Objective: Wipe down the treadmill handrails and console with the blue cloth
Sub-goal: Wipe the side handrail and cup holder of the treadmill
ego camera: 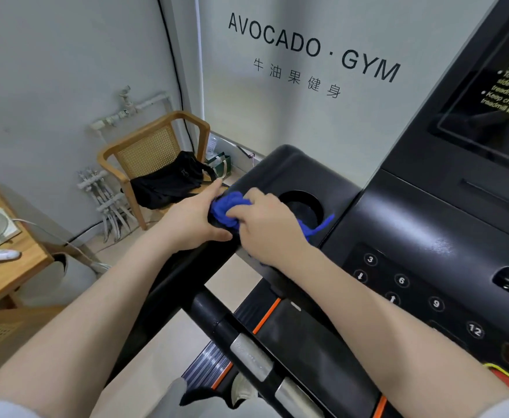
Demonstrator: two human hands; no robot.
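Hands curled around blue cloth

View: head camera, single, wide-angle.
Facing: forward and down, tilted.
Near: both forearms, console, handrail.
Far: wall, chair.

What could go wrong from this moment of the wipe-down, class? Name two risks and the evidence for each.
1. The blue cloth is bunched between the left hand and right hand, so it may skip surface.
2. Its loose tail hangs over the cup holder and could drop in or snag.
3. The right forearm hovers near the number keys; a press might start something.
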